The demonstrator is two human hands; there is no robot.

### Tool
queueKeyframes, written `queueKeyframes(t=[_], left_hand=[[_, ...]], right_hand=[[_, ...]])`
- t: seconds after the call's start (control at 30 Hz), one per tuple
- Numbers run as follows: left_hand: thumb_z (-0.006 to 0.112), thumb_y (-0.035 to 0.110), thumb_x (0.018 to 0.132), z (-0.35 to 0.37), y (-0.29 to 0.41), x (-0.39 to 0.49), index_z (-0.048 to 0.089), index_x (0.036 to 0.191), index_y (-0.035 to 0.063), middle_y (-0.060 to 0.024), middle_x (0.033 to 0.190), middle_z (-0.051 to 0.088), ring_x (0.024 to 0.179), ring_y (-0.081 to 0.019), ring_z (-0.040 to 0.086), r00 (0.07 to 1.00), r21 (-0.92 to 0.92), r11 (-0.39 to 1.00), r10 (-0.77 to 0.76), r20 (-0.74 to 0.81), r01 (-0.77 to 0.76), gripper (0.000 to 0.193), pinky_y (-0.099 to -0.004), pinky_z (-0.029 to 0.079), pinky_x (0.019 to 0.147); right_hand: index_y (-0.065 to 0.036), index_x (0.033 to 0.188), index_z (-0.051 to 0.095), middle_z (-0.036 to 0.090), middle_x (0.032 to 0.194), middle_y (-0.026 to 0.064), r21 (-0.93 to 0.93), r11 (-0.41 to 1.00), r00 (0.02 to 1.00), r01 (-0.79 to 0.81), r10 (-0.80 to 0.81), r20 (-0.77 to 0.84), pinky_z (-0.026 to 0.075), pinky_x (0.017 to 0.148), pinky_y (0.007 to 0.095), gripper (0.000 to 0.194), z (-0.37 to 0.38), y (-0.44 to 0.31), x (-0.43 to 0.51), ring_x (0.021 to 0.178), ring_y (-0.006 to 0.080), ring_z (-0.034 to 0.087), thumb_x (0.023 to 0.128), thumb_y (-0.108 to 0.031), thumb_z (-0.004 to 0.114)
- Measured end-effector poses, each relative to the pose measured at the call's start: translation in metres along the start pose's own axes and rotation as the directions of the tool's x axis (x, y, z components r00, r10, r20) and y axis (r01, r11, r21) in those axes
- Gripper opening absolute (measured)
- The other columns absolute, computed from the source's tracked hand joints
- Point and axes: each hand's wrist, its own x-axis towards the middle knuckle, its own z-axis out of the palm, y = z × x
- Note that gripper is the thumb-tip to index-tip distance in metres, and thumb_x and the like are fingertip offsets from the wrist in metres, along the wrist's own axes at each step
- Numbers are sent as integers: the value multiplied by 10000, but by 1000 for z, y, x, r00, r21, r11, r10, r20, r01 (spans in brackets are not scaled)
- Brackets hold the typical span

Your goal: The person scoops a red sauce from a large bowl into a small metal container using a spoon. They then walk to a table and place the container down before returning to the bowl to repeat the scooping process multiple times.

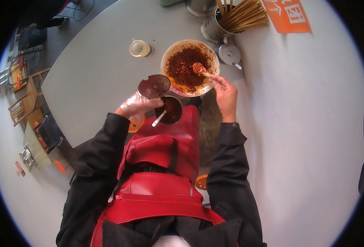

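A white bowl [190, 68] of dark red chilli paste, with yellow oil at its lower edge, stands near the table's edge. My right hand [224, 92], bare, grips the handle of a spoon [205, 74] heaped with red paste over the bowl's right side. In a clear plastic glove, my left hand [141, 104] holds a small metal condiment pot [173, 115] below and left of the bowl. The pot has dark red contents and a white-handled spoon [159, 119] in it. Its round lid [154, 86] is raised beside the bowl's rim.
A glass cup [140, 48] stands left of the bowl on the grey table [98, 71]. At the right are a lidded metal pot [229, 54] and a metal holder [212, 29] full of wooden chopsticks [245, 17]. A wall rises on the right; stools and chairs stand far left.
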Motion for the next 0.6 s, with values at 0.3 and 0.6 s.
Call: queueKeyframes(t=[0.3, 0.6], left_hand=[[737, 8, 829, 28, -28, 6, 493, 1432, 78, -56, 1397, 588, 1303, -191, 531, 995, -248, 967, 37, -94, -60, 655, -354, 422, 1106], [749, 90, 877, -14, 1, 22, 507, 1431, 28, -63, 1360, 611, 1249, -174, 551, 997, 97, 993, 71, -19, -69, 607, -351, 435, 1086]], right_hand=[[-83, 1098, 775, 751, 1044, 118, -320, 926, 979, 198, -203, 20, 516, 926, 355, 189, -15, -31, 19, 1037, 280, 691, 922, -87, 706], [26, 1163, 723, 753, 929, 54, -145, 988, 968, 53, -87, -236, 536, 811, 253, 207, 12, -37, -26, 880, 104, 698, 988, -77, 681]])
